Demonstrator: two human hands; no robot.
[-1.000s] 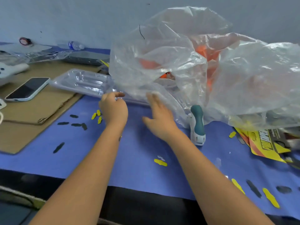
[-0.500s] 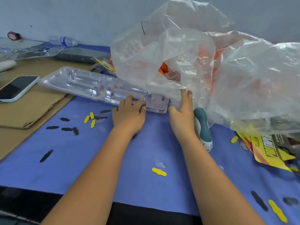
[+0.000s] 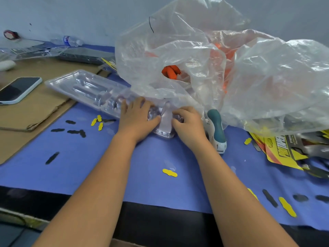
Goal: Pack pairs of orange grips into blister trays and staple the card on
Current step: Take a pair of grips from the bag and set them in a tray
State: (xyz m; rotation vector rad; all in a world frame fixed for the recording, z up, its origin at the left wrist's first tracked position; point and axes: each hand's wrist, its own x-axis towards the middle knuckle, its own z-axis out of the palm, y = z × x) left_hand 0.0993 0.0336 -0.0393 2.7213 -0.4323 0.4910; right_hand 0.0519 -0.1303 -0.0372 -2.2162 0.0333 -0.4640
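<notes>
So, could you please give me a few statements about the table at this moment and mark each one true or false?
1. Both hands are on the near end of the clear blister tray. True: the left hand and right hand grip it.
2. The stapler lies left of the left hand. False: it lies right of the right hand.
3. Orange grips show through an opening in the plastic bag. True.
4. The phone rests on the blue mat. False: it rests on cardboard.
5. The tray already holds orange grips. False: its visible pockets look empty.
</notes>
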